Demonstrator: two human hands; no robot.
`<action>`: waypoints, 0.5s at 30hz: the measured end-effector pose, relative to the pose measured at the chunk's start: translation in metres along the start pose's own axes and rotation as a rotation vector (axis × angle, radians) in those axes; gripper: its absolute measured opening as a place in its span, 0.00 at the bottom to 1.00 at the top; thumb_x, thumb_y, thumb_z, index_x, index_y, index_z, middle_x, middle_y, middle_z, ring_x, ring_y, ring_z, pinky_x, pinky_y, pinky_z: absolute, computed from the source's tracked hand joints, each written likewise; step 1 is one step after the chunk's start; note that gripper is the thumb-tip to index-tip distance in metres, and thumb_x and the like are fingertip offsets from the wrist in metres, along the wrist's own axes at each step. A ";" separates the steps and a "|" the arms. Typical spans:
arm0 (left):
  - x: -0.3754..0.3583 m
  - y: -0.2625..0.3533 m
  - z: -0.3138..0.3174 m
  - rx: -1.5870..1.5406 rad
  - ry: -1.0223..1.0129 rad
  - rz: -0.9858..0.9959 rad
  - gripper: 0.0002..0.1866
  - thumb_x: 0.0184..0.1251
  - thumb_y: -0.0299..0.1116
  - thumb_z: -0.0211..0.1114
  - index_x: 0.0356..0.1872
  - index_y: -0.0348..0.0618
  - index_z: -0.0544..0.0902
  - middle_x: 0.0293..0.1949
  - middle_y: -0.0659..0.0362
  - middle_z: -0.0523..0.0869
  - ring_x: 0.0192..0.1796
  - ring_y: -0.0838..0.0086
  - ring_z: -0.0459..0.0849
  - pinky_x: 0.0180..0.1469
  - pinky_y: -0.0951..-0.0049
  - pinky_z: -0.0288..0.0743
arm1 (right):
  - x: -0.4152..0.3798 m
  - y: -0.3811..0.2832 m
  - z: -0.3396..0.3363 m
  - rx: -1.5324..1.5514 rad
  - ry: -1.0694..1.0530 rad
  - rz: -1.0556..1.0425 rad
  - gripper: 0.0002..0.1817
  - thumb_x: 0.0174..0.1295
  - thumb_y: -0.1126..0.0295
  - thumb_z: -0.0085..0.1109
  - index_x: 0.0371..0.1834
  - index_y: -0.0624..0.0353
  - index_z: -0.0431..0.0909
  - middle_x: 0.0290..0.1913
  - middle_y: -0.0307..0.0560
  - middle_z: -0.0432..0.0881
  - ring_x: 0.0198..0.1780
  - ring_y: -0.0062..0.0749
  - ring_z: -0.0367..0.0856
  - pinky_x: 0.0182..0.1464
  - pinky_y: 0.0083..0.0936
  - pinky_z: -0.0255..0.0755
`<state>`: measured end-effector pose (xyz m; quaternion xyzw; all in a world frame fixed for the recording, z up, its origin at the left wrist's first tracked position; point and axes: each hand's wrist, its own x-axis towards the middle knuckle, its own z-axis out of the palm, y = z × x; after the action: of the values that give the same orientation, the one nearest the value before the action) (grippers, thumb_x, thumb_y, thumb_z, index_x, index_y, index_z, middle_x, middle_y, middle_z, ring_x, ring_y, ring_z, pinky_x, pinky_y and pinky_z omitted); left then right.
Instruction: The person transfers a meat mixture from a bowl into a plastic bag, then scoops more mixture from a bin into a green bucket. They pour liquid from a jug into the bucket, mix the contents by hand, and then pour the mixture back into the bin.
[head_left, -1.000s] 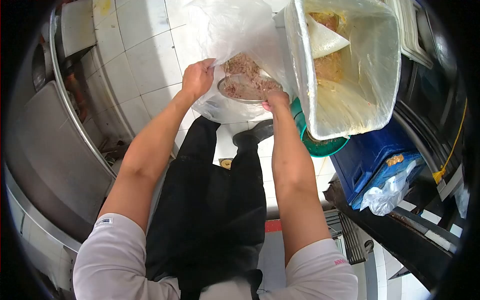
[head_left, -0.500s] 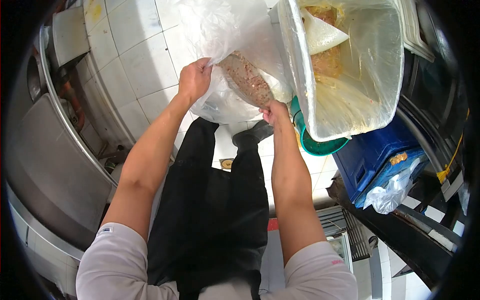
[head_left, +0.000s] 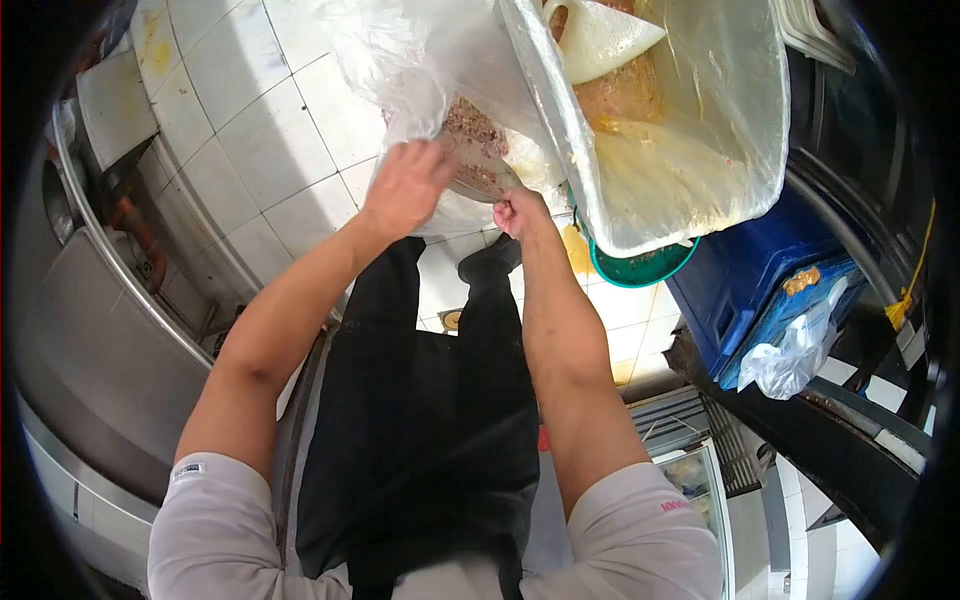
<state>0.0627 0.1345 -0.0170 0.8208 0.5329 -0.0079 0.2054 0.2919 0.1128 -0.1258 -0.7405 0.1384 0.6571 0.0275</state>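
The white tiled floor [head_left: 270, 110] fills the far left of the scene, and a big steel machine [head_left: 90, 330] with a curved rim stands at the left edge. At the far right there is a large bin lined with clear plastic [head_left: 690, 130], which is tilted; yellowish food remains lie inside it, and a pale flat piece [head_left: 600, 35] rests near its top. Under the bin a green round container [head_left: 640, 265] shows a part of its rim. To the right of it stands a blue crate [head_left: 745, 300], and a crumpled small plastic bag [head_left: 795, 360] lies on its near side.

In the far middle, just left of the bin and touching its side, hangs a clear plastic bag [head_left: 400, 60]. Inside its lower part sits a metal bowl [head_left: 480, 160], tilted, with brownish minced food in it.

The left hand [head_left: 405, 190] is on the near side of the bag, with the fingers spread and loosely bent against the plastic; it is blurred, so I cannot tell if they really pinch it. The right hand [head_left: 520, 212] is clenched, gripping the near rim of the bowl through the plastic, just under the corner of the bin. Both forearms reach far from the person's grey sleeves, above dark trousers.
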 end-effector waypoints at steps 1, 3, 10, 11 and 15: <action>-0.002 0.005 0.008 -0.017 -0.154 0.091 0.17 0.58 0.30 0.58 0.49 0.48 0.82 0.48 0.59 0.80 0.54 0.64 0.73 0.52 0.64 0.68 | 0.005 0.001 0.000 0.014 -0.021 0.017 0.01 0.60 0.79 0.46 0.32 0.62 0.68 0.21 0.44 0.70 0.12 0.21 0.63 0.23 0.27 0.75; 0.008 0.002 0.016 0.033 -0.221 0.134 0.13 0.57 0.30 0.57 0.42 0.46 0.84 0.43 0.60 0.81 0.51 0.65 0.75 0.49 0.66 0.69 | 0.028 0.001 -0.007 -0.008 -0.116 0.024 0.06 0.61 0.75 0.50 0.37 0.67 0.71 0.24 0.49 0.75 0.14 0.23 0.67 0.33 0.37 0.81; 0.022 -0.022 0.043 -0.013 -0.473 0.309 0.07 0.55 0.27 0.58 0.33 0.45 0.84 0.38 0.58 0.83 0.52 0.64 0.78 0.58 0.65 0.70 | -0.060 -0.007 -0.004 -0.966 0.299 -0.792 0.33 0.60 0.48 0.62 0.59 0.65 0.74 0.62 0.62 0.73 0.65 0.52 0.69 0.68 0.35 0.61; 0.023 -0.026 0.042 -0.029 -0.496 0.297 0.07 0.55 0.27 0.59 0.33 0.45 0.83 0.38 0.57 0.83 0.52 0.64 0.78 0.59 0.65 0.70 | -0.067 -0.009 -0.008 -1.047 0.154 -0.912 0.31 0.59 0.50 0.63 0.58 0.62 0.76 0.61 0.61 0.75 0.64 0.51 0.70 0.67 0.36 0.62; 0.023 -0.036 0.025 -0.271 -0.408 0.230 0.07 0.58 0.29 0.61 0.37 0.42 0.82 0.43 0.55 0.83 0.55 0.60 0.77 0.59 0.63 0.70 | -0.062 -0.003 -0.006 -1.197 -0.138 -1.233 0.19 0.59 0.58 0.63 0.48 0.58 0.81 0.46 0.55 0.82 0.52 0.47 0.78 0.54 0.35 0.69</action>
<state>0.0464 0.1583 -0.0566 0.8223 0.3801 -0.0781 0.4162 0.2925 0.1245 -0.0643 -0.5316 -0.6600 0.5308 -0.0072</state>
